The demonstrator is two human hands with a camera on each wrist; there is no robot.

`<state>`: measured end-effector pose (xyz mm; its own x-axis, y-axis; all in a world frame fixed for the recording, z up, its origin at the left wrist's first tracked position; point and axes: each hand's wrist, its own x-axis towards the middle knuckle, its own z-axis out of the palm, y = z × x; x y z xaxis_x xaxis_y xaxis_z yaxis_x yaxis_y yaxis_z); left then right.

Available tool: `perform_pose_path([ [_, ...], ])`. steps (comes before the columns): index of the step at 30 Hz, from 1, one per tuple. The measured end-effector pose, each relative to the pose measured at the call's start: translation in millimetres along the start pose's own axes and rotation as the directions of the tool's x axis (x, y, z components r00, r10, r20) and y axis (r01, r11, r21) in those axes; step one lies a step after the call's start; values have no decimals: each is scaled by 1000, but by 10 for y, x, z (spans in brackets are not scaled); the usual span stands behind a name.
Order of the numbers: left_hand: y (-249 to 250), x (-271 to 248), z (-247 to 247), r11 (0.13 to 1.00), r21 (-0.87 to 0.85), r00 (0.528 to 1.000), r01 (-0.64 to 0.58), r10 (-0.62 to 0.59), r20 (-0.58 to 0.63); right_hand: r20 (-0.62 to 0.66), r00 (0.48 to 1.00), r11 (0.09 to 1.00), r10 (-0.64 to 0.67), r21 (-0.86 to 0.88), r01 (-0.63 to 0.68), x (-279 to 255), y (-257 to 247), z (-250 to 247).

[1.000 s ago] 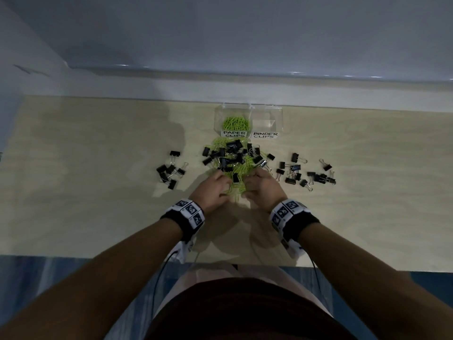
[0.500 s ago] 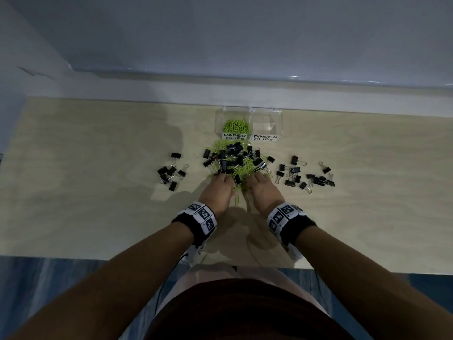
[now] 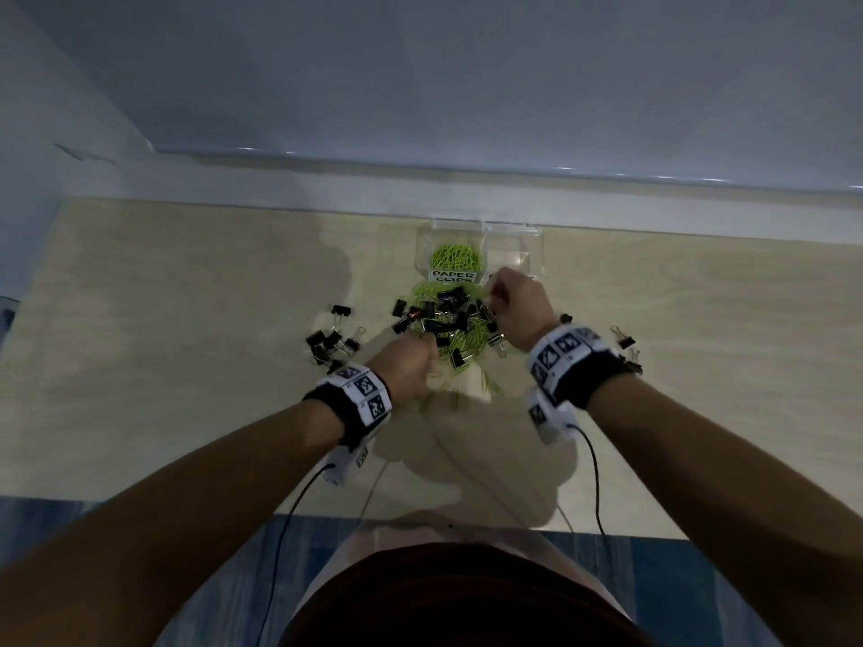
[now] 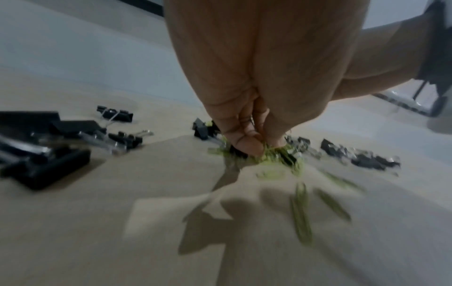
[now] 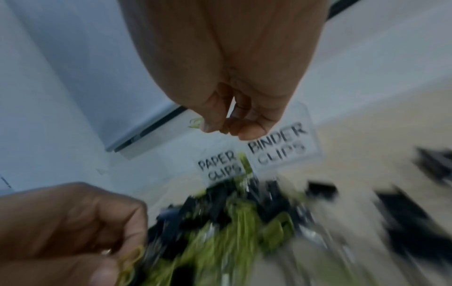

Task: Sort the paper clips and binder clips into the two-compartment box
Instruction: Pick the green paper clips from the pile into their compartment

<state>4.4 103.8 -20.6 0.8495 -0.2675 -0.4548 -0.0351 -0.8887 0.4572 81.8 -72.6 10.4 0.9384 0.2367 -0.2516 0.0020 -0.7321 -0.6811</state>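
Nearest, left hand [image 3: 407, 368] curled at the near edge of the mixed pile [image 3: 448, 322] on the table [image 3: 187, 319], fingers [image 4: 247, 143] pinching green paper clips [image 4: 274, 154]. Farther, right hand [image 3: 516, 306] raised at the box [image 3: 532, 245] front, fingertips [image 5: 249, 131] pinched together; hard to tell whether holding anything. Box just beyond, paper-clip side left, binder side right.

right hand [image 5: 234, 108] fingers curled above box [image 5: 281, 147]; blurred clip pile [image 5: 234, 222] below
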Motion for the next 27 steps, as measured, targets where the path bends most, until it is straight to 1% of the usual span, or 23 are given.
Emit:
perform_pose_path([
  [3, 22, 141, -336, 992, -127, 997, -15, 4, -82, -66, 998, 999, -22, -50, 18, 405, -205, -73],
  [6, 99, 336, -714, 979, -199, 968, -35, -16, -249, -63, 998, 988, -32, -152, 22, 650, -298, -74],
  [8, 166, 510, -931, 981, -191, 937, -35, -34, -348, -60, 998, 983, -37, -183, 26, 662, -277, -58],
  [10, 220, 706, -1081, 986, -167, 915, -21, -49, -401, -131, 989, 986, -64, -161, 43, 544, -231, -40],
  [11, 234, 801, -1115, 988, -156, 912, -13, -52, -408, -166, 981, 985, -97, -156, 71, 452, -202, -29],
  [12, 234, 891, -1118, 990, -144, 913, -1, -58, -403, -174, 976, 982, -131, -160, 104, 352, -156, -7],
  [13, 233, 961, -1101, 992, -129, 919, 15, -64, -390, -143, 977, 978, -155, -165, 131, 245, -101, 30],
  [14, 228, 1013, -1072, 994, -110, 925, 28, -67, -373, -78, 984, 976, -158, -165, 144, 128, -54, 71],
  [15, 227, 1048, -1037, 995, -92, 930, 33, -65, -361, 14, 989, 974, -147, -170, 148, 5, -24, 113],
  [17, 228, 1058, -971, 997, -80, 933, 22, -49, -357, 177, 971, 956, -158, -220, 195, -201, 41, 220],
  [19, 230, 959, -910, 997, -71, 921, -7, -21, -388, 259, 946, 925, -195, -272, 265, -332, 76, 317],
  [21, 205, 744, -815, 998, -43, 908, -46, 24, -419, 273, 945, 921, -181, -291, 260, -398, 91, 396],
  [23, 129, 475, -647, 997, -18, 911, -76, 62, -407, 226, 967, 927, -116, -326, 187, -436, 103, 480],
  [25, 10, 219, -424, 999, -9, 940, -53, 46, -339, 158, 986, 938, -45, -333, 96, -455, 110, 556],
  [27, -111, 51, -205, 1000, -16, 965, 0, -5, -263, 139, 990, 950, 15, -311, 30, -446, 116, 612],
])
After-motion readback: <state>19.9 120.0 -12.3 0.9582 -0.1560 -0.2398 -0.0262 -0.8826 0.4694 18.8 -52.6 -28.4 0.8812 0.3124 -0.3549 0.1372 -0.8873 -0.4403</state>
